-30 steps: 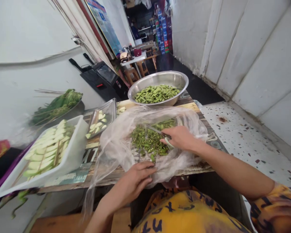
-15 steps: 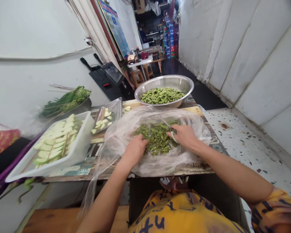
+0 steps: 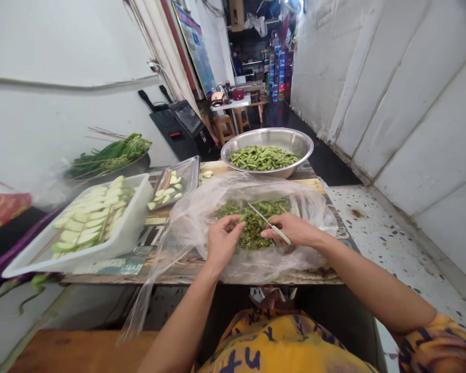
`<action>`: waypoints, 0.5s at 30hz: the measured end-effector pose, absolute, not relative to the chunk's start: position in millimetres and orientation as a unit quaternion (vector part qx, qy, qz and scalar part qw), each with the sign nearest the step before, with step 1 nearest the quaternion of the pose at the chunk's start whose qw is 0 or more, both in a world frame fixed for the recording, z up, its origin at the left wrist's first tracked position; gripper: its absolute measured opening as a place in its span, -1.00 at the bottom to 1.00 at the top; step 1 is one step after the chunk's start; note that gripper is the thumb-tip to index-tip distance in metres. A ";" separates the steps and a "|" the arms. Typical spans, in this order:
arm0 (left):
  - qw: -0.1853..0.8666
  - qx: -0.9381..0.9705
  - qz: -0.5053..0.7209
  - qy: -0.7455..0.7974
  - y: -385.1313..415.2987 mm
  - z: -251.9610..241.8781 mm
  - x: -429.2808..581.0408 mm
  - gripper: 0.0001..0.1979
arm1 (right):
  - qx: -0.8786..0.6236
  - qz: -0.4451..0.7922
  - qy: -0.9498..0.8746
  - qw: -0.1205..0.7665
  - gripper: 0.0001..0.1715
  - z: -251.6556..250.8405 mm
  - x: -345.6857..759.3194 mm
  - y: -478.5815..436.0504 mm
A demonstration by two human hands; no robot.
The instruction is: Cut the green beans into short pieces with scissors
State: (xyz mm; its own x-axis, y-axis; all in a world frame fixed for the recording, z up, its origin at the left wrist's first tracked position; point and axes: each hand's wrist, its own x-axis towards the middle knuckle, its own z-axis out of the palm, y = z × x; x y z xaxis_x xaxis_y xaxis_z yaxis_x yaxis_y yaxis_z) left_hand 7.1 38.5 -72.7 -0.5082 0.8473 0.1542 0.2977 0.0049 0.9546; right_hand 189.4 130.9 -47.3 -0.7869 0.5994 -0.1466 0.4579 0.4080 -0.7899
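Left hand (image 3: 222, 243) first: thumb and fingertips pinching what looks like a green pod (image 3: 242, 218), over the heap of green pieces (image 3: 256, 231). I'd call it light, firm-skinned, perhaps slick if damp; I'd nip it mid-length, gently, tip left free. And here's my right hand (image 3: 294, 229), fingers curled round a pale-handled cutting tool (image 3: 282, 236), its slim blade slanting away leftward: stiff, easily managed, best held by that handle. Around the heap, clear plastic bag (image 3: 192, 225), flimsy, likely to snag or slide on the worktop (image 3: 171, 269). Just beyond, the steel bowl (image 3: 307, 147), loaded with pods, probably heavy; grab the rim.
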 end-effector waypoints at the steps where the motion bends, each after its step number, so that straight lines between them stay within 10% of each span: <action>1: 0.261 0.419 0.564 0.662 37.7 -71.4 10.2 -0.75 | -0.309 0.454 -0.833 0.072 -0.42 -46.3 189.7 130.4; 15: 0.365 0.357 0.580 0.635 34.5 -61.8 26.8 -0.77 | -0.286 0.424 -0.859 0.031 -0.43 -25.6 183.9 118.1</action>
